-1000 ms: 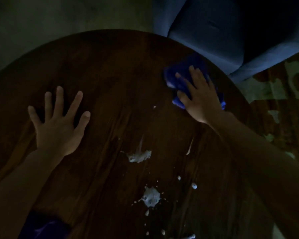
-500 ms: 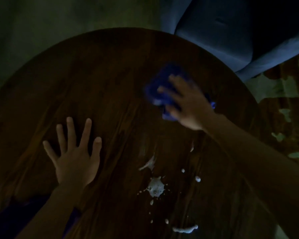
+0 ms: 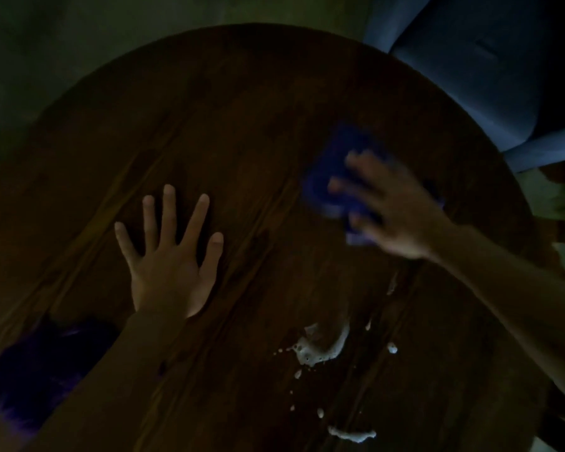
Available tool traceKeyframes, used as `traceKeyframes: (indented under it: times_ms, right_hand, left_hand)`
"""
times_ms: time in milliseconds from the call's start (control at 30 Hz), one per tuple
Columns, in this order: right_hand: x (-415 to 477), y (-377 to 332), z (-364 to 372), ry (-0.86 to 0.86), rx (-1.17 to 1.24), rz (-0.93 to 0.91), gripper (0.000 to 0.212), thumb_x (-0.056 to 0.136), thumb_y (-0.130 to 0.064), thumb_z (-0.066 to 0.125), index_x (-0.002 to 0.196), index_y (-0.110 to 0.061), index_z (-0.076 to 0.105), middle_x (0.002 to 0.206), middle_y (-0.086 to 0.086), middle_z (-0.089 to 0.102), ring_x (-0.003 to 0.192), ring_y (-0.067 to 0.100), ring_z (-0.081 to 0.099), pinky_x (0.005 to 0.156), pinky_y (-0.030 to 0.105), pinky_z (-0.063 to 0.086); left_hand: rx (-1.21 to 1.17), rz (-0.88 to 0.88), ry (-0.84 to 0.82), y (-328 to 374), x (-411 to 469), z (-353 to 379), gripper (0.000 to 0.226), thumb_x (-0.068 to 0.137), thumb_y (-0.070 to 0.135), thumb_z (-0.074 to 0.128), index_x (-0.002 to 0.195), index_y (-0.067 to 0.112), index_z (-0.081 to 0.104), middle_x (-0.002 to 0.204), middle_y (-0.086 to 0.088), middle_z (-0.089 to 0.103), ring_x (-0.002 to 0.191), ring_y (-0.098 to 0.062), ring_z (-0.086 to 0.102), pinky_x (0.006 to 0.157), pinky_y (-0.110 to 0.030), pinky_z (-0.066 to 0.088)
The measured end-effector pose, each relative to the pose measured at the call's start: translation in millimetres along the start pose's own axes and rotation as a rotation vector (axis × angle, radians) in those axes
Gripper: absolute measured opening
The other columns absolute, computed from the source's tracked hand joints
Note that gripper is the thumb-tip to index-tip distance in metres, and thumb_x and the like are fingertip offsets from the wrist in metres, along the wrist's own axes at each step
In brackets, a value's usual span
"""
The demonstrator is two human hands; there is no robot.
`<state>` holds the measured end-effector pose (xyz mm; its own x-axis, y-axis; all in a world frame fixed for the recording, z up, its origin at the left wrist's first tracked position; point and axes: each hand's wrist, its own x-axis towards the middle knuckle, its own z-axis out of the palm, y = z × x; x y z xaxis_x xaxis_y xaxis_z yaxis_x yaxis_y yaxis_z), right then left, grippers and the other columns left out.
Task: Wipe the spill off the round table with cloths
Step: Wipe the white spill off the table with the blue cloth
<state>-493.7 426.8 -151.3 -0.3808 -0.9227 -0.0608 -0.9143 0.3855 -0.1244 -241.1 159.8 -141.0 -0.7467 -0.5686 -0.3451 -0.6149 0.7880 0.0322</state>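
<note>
Dim light falls on a round dark wooden table (image 3: 242,125). Near its right edge the right hand (image 3: 402,213), blurred, presses spread fingers onto a blue cloth (image 3: 336,177). Left of centre, the left hand (image 3: 170,269) lies flat and empty, fingers splayed wide. White spill (image 3: 320,349) sits toward the near edge, with a second dark cloth (image 3: 43,370) at the near-left edge. A blue chair (image 3: 470,66) stands beyond the far-right edge.
</note>
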Motion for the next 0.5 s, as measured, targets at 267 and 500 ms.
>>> traceKeyframes:
  times_ms: [267,500]
  right_hand:
    - [-18,-130,13,-0.124,0.087,-0.109,0.069,0.101,-0.060,0.035,0.163,-0.034,0.018,0.172,0.009,0.004,0.158,0.032,-0.001,0.126,0.056,0.005]
    - [-2,-44,5,-0.055,0.065,-0.157,0.059,0.102,-0.050,0.040,0.158,-0.032,0.034,0.168,0.013,0.022,0.156,0.034,0.019,0.126,0.053,0.012]
  left_hand:
    - [-0.014,0.007,-0.008,-1,-2,0,0.066,0.095,0.072,-0.004,0.155,0.050,-0.019,0.167,0.003,-0.029,0.153,-0.025,-0.028,0.120,-0.068,-0.008]
    - [-0.012,0.013,0.017,-1,-1,2,0.066,0.096,0.072,-0.001,0.156,0.049,-0.015,0.169,0.003,-0.026,0.154,-0.024,-0.026,0.121,-0.067,-0.009]
